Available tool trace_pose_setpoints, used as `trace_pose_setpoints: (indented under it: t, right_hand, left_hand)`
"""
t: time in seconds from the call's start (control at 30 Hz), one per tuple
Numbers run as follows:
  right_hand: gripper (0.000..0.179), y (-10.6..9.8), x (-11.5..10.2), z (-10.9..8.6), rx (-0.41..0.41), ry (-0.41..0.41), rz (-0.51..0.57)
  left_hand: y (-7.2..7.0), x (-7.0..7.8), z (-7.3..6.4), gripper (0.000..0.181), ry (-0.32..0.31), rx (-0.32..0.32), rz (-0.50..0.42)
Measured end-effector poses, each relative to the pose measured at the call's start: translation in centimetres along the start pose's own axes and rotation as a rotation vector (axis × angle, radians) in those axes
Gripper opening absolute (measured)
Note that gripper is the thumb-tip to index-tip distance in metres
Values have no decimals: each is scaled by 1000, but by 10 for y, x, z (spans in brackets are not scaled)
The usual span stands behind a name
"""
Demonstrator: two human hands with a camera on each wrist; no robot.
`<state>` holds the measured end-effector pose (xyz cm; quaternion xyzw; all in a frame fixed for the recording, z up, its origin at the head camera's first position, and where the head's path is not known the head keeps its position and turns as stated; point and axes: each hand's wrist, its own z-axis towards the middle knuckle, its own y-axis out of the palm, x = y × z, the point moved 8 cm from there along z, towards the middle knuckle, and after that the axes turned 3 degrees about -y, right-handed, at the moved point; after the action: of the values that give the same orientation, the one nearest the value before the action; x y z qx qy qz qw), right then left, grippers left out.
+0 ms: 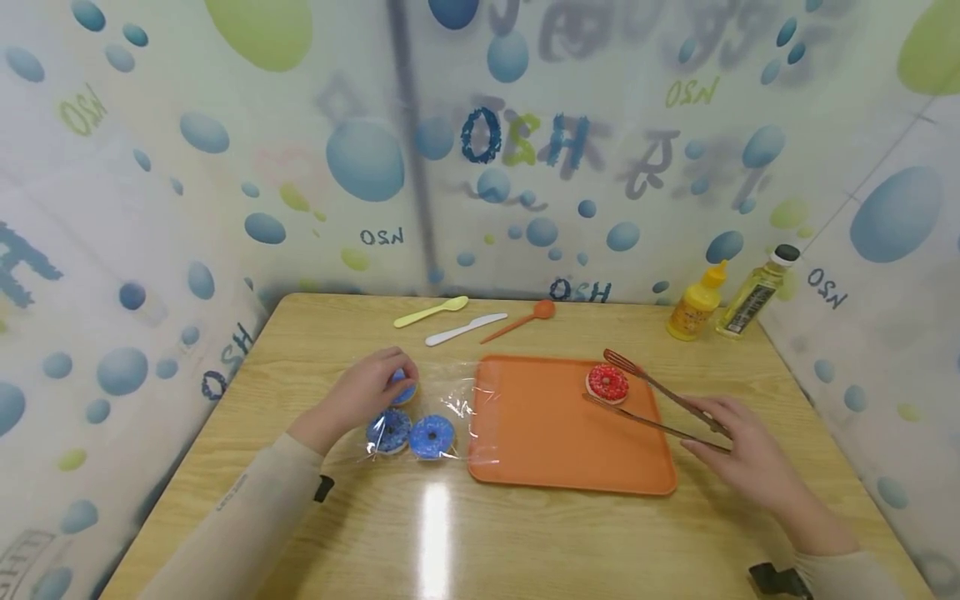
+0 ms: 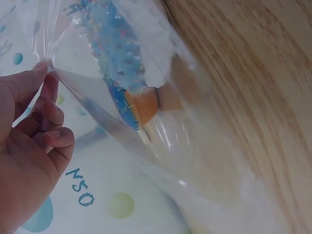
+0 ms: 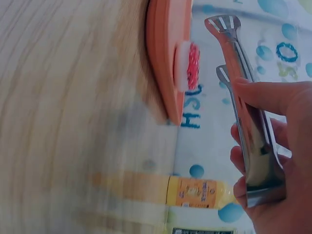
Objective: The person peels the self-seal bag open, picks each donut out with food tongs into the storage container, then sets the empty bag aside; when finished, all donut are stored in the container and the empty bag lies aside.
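A pair of metal tongs lies angled over the right side of an orange tray, its slotted tips spread open to either side of a red-frosted donut that rests flat on the tray. Left of the tray, a clear plastic bag on the tabletop holds three blue-frosted, sprinkled donuts, the farthest partly covered by fingers.

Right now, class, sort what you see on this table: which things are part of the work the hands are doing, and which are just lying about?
In use:
left hand on a blue doughnut
clear bag with two more blue doughnuts
right hand gripping tongs
red doughnut on orange tray

Lying about:
yellow spoon
white knife
orange spoon
yellow bottle
oil bottle
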<state>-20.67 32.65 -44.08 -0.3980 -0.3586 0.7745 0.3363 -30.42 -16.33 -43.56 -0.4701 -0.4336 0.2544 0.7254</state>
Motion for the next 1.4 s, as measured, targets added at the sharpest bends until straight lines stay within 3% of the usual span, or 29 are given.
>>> trace_pose_setpoints:
  t: [0.37,0.73,1.1,1.4]
  right_hand:
    - [52,35,-53,30,-82,-145,21]
    - [43,70,-96,53,-167,-228,41]
    - [40,95,-111,70,-287,-256,67]
    - [43,104,-118,83,-377,-215,73]
  left_hand:
    - [-1,-2,0,6,-6,-10,-19]
    - [-3,-2,3,4,2,-6,-31]
    - [-4,1,3,4,19,6,-53]
    - [-3,1,3,4,12,2,-33]
